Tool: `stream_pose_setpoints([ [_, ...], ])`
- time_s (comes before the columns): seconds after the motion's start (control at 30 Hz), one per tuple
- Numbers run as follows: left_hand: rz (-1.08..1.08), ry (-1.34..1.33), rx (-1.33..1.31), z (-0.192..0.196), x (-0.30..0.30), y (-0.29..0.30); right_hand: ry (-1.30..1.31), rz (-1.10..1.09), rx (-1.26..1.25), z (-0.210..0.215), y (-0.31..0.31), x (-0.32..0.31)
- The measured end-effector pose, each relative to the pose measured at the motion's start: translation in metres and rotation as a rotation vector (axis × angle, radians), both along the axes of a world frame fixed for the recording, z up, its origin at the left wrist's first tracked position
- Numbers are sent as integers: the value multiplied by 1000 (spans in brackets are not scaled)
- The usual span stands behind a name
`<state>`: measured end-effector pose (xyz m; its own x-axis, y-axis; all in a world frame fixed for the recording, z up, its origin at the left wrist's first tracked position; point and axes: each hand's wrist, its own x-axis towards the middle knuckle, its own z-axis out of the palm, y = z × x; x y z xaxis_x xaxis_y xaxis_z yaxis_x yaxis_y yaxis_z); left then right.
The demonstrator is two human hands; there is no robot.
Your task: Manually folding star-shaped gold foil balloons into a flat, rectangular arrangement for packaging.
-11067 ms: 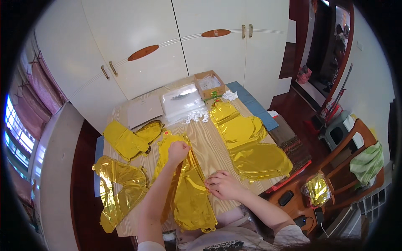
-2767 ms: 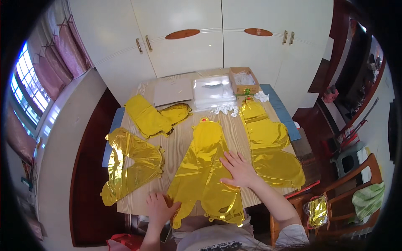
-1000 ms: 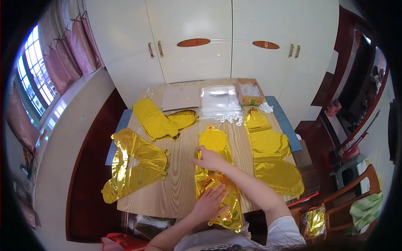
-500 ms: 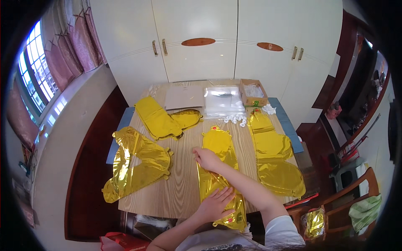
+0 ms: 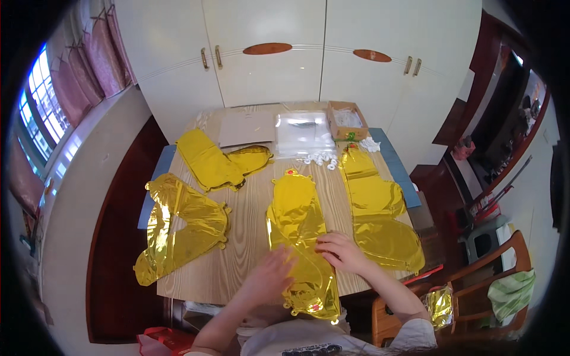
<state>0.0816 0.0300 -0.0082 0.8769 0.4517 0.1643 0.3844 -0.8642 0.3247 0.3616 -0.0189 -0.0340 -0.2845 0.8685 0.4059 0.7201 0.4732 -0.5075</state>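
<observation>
A flat gold foil balloon (image 5: 294,204) lies lengthwise before me at the middle of the table, its near end over the front edge. Small tabs and a red spot show at each end. My left hand (image 5: 274,271), slightly blurred, is at the balloon's left edge with fingers stretched over the foil. At the right edge, my right hand (image 5: 343,252) has its fingers apart, the tips on or just above the foil. Neither hand visibly grips anything. To the right is another gold foil balloon (image 5: 380,204); a creased one (image 5: 184,228) lies left, with more gold foil (image 5: 208,160) behind it.
Along the back of the wooden table (image 5: 246,213) are a grey-brown board (image 5: 246,129), clear plastic bags (image 5: 304,132), white rings (image 5: 320,158) and a cardboard box (image 5: 347,121). A wooden chair (image 5: 475,279) bearing a packaged gold item (image 5: 440,307) stands right.
My right hand has moved right and nearer to me, from the balloon's left edge to its right edge. My left hand has shifted left. The whole view has shifted slightly.
</observation>
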Motion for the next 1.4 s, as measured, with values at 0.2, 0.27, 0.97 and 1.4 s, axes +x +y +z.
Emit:
stream_pose_setpoints([
  [0.2, 47, 151, -75, -17, -19, 2, 52, -12, -78, -10, 1, -4],
  [0.27, 19, 165, -23, -19, -15, -1, 53, -11, -104, -14, 2, -4],
  [0.97, 8, 155, 44, -24, 23, -14, -243, 81, 62, 8, -2, -11],
  [1.4, 47, 94, -116, -21, -15, 57, -199, 83, 6, 3, -2, -10],
])
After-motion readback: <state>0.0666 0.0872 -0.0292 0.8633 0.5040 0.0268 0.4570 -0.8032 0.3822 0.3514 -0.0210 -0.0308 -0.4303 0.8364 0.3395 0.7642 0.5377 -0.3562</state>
